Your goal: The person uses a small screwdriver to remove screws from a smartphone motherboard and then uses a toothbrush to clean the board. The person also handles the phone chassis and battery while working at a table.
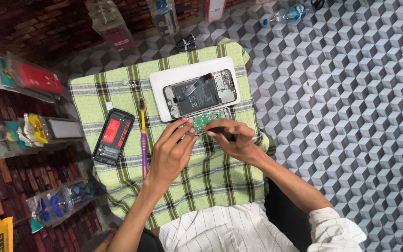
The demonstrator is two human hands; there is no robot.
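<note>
Grey cube-patterned flooring fills the right side of the view, with a brick-patterned wall and hanging packaged accessories along the left. At centre sits a green and yellow checked cloth (197, 182) draped over a small raised surface.

At twelve o'clock on the cloth lies a white rectangular tray or panel (164, 81), and on it an opened black smartphone (200, 92) with its battery and internal boards exposed. Just below it, at the tray's lower edge, is a small green circuit board (204, 122).

The left hand (171, 151) reaches in from seven o'clock, fingertips narrowed together and pressing on the near left corner of the green circuit board. The right hand (239, 140) comes from five o'clock, fingers closed around a slim black tool (220, 130), probably a screwdriver or tweezers, its tip resting on the board.

At nine o'clock from the hands lies a black phone back cover with a red inner panel (114, 136). Between it and the hands lies a purple and yellow toothbrush (143, 140), lengthwise.

The step in hand appears to be working loose or fastening the small board. The next move likely calls for a steady left-hand hold and fine, light pressure from the tool tip.

A clear plastic water bottle (286, 15) lies on the floor at one o'clock.
</note>
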